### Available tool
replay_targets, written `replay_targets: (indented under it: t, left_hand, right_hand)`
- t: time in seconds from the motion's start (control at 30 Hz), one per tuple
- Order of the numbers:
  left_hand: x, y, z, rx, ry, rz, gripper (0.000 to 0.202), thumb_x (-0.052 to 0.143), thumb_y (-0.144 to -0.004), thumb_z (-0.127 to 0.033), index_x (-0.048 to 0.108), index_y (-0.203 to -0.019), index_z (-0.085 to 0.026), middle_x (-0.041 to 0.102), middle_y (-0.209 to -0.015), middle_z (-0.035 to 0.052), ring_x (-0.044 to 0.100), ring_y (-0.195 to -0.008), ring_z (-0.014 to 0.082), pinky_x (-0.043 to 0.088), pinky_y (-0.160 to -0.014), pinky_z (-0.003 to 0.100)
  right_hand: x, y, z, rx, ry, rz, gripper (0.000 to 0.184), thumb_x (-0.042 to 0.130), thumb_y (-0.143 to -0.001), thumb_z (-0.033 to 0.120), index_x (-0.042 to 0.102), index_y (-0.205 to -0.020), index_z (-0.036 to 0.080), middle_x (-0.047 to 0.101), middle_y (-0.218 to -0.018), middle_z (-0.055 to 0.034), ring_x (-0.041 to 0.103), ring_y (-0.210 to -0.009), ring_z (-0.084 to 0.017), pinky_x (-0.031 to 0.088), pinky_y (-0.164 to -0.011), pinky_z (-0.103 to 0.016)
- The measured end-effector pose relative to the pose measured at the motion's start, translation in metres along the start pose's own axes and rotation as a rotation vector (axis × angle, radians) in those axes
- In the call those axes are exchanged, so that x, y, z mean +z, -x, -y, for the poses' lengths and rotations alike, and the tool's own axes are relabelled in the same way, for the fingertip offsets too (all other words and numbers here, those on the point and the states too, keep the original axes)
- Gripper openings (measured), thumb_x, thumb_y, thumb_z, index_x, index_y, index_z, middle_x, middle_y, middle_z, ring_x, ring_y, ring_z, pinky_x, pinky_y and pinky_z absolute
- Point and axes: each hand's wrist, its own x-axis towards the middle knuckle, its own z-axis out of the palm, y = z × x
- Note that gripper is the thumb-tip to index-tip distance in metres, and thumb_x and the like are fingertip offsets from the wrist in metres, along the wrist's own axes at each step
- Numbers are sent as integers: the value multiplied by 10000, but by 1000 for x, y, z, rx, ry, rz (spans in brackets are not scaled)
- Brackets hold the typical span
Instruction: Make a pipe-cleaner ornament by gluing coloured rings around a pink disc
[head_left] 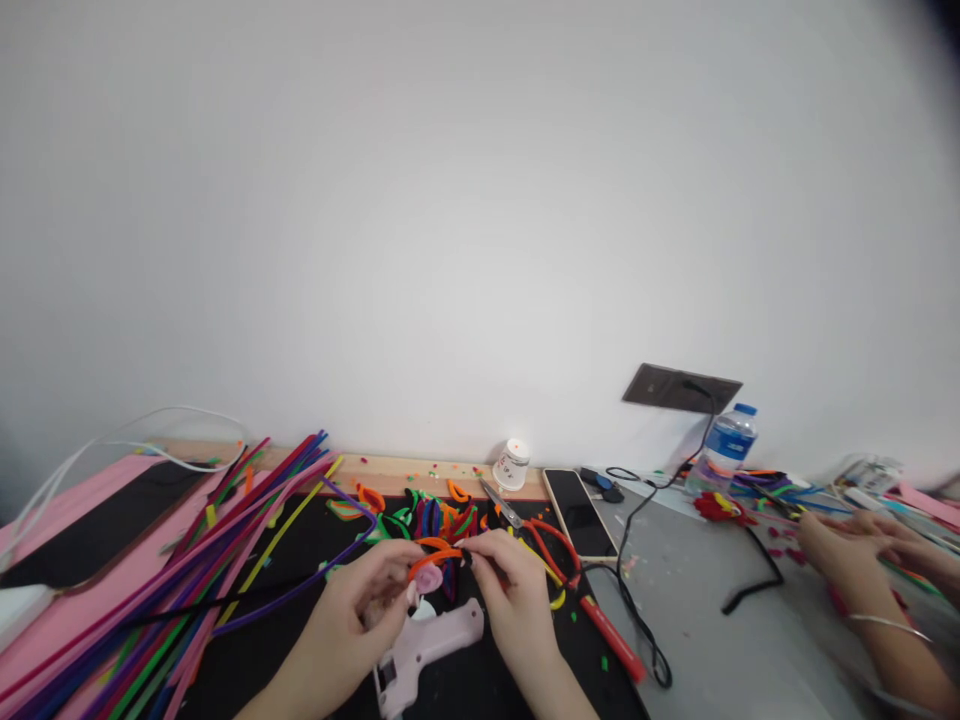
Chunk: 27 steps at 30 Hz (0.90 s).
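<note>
A bent orange pipe cleaner (442,555) stretches between my two hands, above a black mat. My left hand (349,605) is closed round its left part, fingertips pinching. At its other end my right hand (511,590) pinches the tip between thumb and forefinger; something dark shows at that tip. Just below lies a pale pink glue gun (431,650), its nozzle side partly hidden by my left fingers. Behind my hands sits a pile of bent pipe cleaner shapes (427,515) in orange, green, red and blue.
Long pipe cleaners (217,570) lie in a bundle at left, near a phone (105,525). Red-handled scissors (551,545), another phone (581,515), a paper cup (512,465), a black cable (626,560) and a water bottle (726,445) stand rightward. Another person's hands (862,555) work at far right.
</note>
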Motion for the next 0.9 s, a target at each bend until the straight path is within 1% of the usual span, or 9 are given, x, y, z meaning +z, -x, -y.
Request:
replay_targets:
  t: [0.1, 0.3, 0.4, 0.53, 0.73, 0.9]
  left_hand:
    - [1, -1, -2, 4, 0, -12, 219, 643, -785, -232, 625, -1003, -219, 748, -916, 73, 717, -829, 215, 557, -756, 286]
    - [5, -3, 1, -88, 66, -7, 210, 670, -771, -276, 612, -965, -219, 747, -798, 39, 719, -753, 209, 557, -675, 279]
    - [5, -4, 1, -116, 56, -4, 208, 673, -779, -297, 613, -961, -216, 736, -754, 23, 702, -685, 195, 536, -611, 264]
    - [4, -5, 0, -129, 48, -36, 184, 670, -784, -295, 621, -940, -211, 718, -699, 8, 673, -611, 180, 494, -542, 248]
    - [4, -6, 2, -134, 99, -75, 142, 675, -764, -274, 633, -886, -214, 720, -704, 7, 672, -617, 181, 511, -563, 258]
    - [3, -7, 1, -128, 162, -99, 112, 678, -753, -257, 631, -846, -216, 707, -670, -13, 651, -572, 157, 509, -553, 241]
  right_hand:
    - [0, 0, 0, -2, -10, 23, 232, 536, -816, 49, 723, -840, 184, 708, -779, -47, 654, -717, -166, 488, -657, -235]
    - [1, 2, 1, -27, -35, 62, 235, 533, -821, 50, 723, -843, 185, 705, -770, -45, 646, -705, -163, 490, -649, -238]
    - [2, 1, 2, -25, -32, 71, 234, 529, -825, 57, 721, -844, 190, 707, -776, -44, 650, -711, -167, 496, -655, -245]
    - [1, 1, 3, -25, -16, 86, 229, 524, -830, 70, 718, -849, 191, 710, -783, -50, 661, -723, -179, 506, -665, -261]
    - [1, 1, 5, -28, -6, 94, 233, 526, -817, 54, 717, -832, 185, 710, -771, -51, 668, -714, -178, 506, -654, -251]
    - [2, 2, 1, -10, -7, 106, 229, 535, -815, 37, 716, -835, 176, 708, -781, -53, 667, -725, -173, 501, -667, -243]
